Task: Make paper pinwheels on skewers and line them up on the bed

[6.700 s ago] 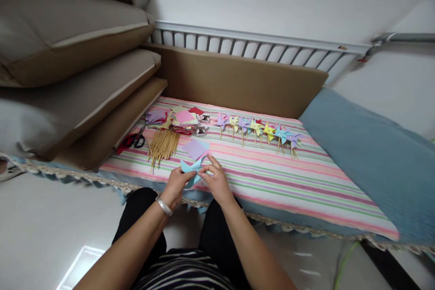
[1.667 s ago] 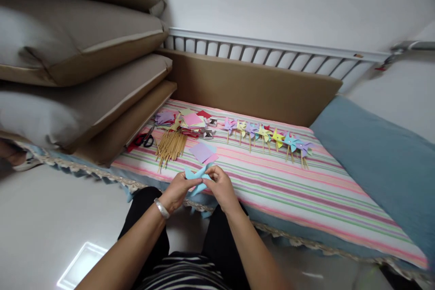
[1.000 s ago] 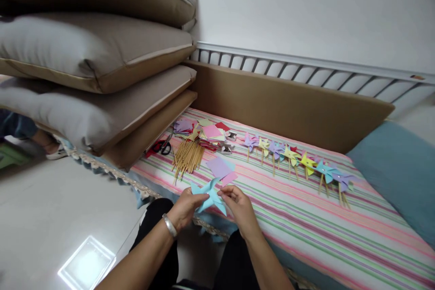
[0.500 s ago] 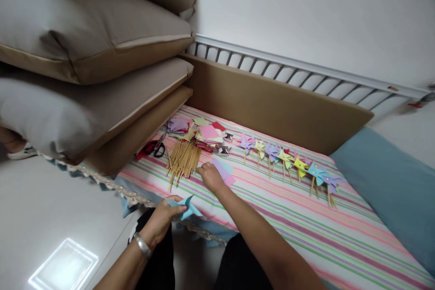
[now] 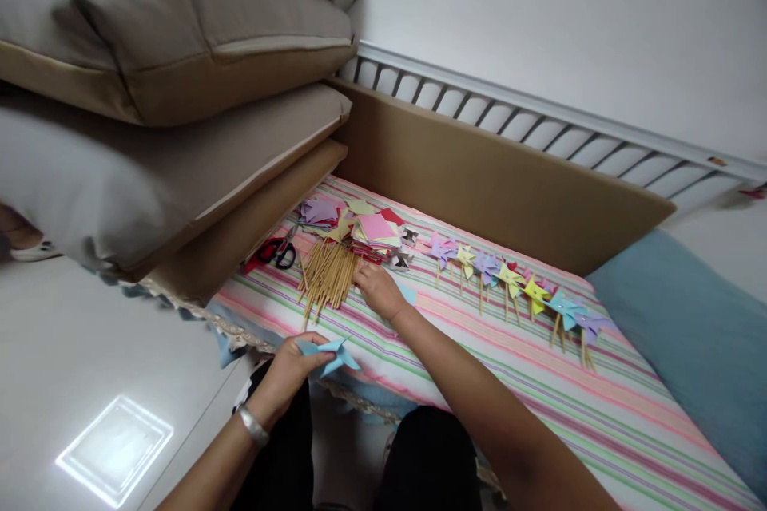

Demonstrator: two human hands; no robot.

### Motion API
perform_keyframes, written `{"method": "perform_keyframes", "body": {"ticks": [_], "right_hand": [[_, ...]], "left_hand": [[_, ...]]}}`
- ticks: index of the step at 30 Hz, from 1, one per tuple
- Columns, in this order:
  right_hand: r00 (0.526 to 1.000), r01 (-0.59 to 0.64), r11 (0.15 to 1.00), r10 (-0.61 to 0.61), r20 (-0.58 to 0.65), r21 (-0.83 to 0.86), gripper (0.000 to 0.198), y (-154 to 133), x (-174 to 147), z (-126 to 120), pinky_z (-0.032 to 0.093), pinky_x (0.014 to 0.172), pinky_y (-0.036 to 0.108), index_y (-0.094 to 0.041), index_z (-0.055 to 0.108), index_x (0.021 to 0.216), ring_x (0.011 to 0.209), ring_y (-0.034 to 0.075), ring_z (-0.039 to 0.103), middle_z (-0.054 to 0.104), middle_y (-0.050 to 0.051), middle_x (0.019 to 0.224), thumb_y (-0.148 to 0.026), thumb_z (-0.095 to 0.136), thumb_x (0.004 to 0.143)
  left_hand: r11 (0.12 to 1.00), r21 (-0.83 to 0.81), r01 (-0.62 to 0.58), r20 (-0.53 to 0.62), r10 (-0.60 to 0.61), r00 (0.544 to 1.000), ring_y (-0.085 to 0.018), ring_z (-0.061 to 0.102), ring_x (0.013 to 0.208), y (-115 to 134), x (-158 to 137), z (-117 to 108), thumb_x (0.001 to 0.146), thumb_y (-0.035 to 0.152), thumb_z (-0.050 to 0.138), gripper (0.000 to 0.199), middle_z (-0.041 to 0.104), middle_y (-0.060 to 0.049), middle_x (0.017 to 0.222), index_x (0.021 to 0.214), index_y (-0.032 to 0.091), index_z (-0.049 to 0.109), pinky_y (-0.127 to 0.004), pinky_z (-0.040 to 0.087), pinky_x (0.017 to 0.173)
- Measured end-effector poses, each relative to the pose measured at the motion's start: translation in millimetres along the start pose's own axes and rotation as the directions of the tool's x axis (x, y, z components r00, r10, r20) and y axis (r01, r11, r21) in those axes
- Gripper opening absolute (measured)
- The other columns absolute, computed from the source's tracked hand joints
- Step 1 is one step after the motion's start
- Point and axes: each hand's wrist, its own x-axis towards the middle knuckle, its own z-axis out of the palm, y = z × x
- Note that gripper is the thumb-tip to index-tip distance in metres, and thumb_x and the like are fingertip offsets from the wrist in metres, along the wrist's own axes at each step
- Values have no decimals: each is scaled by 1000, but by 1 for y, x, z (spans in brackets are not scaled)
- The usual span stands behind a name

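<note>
My left hand point(image 5: 291, 371) pinches a light blue paper pinwheel point(image 5: 335, 355) with folded blades, over the near edge of the bed. My right hand point(image 5: 379, 287) is at the right side of a pile of thin wooden sticks point(image 5: 328, 275), palm down with fingers curled together. Its fingertips touch the outermost sticks; whether one is between them is hidden. A blue paper piece point(image 5: 408, 293) shows partly from behind this hand.
Stacked paper squares point(image 5: 376, 230) and cut purple paper point(image 5: 320, 210) lie behind the sticks, with scissors point(image 5: 284, 251) to their left. Finished pinwheels point(image 5: 509, 281) on sticks form a row at right. Large cushions point(image 5: 240, 124) are piled at left; a brown board point(image 5: 491, 168) stands behind.
My right hand has moved up along the right side of the stick pile and now covers most of the loose paper pieces. My left hand keeps the blue pinwheel. The view has shifted slightly.
</note>
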Motion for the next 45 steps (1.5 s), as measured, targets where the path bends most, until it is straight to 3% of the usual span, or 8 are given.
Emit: {"method": "perform_keyframes", "body": {"ticks": [6,8,10,15,20,27,35,45], "right_hand": [[923,-183,915,286,-257,361,11,-42,-53,-50,44,80,31,-17,56,89,89,18,59,65,8,94,-18,46,84],[865,-170,623,466,-188,763,6,-62,-75,-64,47,74,30,-19,55,84,83,18,63,68,6,89,-23,52,79],[839,-128,298,541,-57,946,10,-81,-95,-77,48,73,30,-19,55,78,80,18,64,69,3,82,-26,61,73],[800,-108,45,597,60,993,19,-110,-136,-95,47,70,28,-18,65,78,69,14,61,66,0,69,-30,71,65],[796,-161,-18,588,140,987,20,-119,-161,-99,41,52,22,-17,70,80,53,8,52,61,-2,61,-33,70,68],[840,-118,-25,530,113,993,18,-129,-169,-112,40,53,21,-18,70,78,56,9,54,64,-1,65,-31,72,67],[818,-96,-89,560,130,991,14,-136,-161,-115,44,55,23,-18,69,73,58,11,58,68,1,70,-27,74,64],[818,-131,-42,560,132,991,14,-138,-156,-115,46,55,23,-18,69,73,58,11,58,67,1,68,-28,72,66]], "left_hand": [[886,319,-337,119,315,942,-17,57,73,45,-25,27,72,27,65,10,63,-4,73,70,17,69,-26,41,70],[833,364,-417,212,362,908,-17,58,73,56,-35,40,75,25,62,11,65,-4,73,71,18,69,-29,42,75],[774,396,-493,289,405,868,-16,59,73,63,-44,53,76,23,62,9,66,-3,74,71,20,69,-33,38,88],[629,432,-647,443,476,759,-14,61,76,73,-64,74,77,14,60,11,67,-1,77,78,21,68,-39,28,103],[512,447,-734,468,565,679,-14,61,77,81,-78,85,77,10,59,15,68,-1,80,82,21,67,-41,30,103],[395,471,-789,457,656,601,-14,62,76,82,-83,92,77,12,58,13,69,-1,79,82,22,65,-46,29,105],[367,512,-777,355,733,580,-15,62,79,80,-83,91,77,15,61,10,68,-2,81,80,23,66,-47,34,102],[404,502,-764,315,738,597,-16,63,81,79,-79,87,76,17,62,8,69,-2,82,79,23,67,-48,32,103]]}}
